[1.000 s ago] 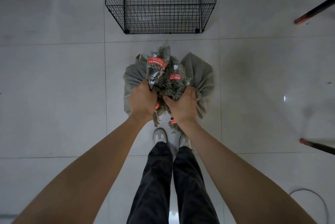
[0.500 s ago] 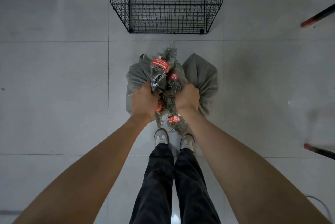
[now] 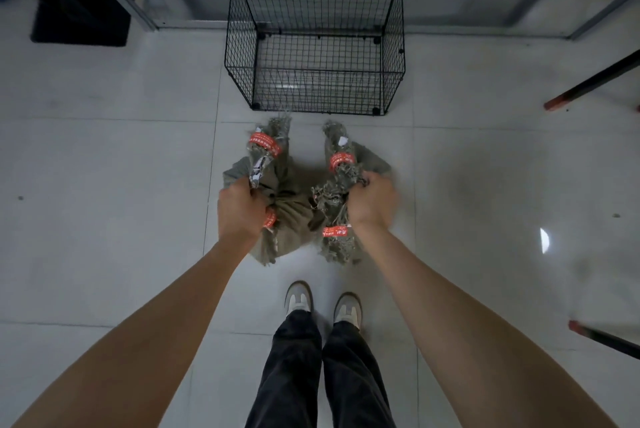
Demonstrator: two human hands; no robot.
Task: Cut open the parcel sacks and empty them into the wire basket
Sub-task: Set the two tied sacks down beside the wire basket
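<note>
Just beyond the parcel sacks (image 3: pixel 294 216) sits the wire basket (image 3: pixel 322 88), taped necks pointing at it; left hand (image 3: pixel 239 209) and right hand (image 3: pixel 372 202) each have fingers curled round one neck, equally close.

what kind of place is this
Probably a parcel sorting or storage room, though that is a guess: a grey tiled floor, a black wire basket standing on it, and woven sacks taped red.
</note>
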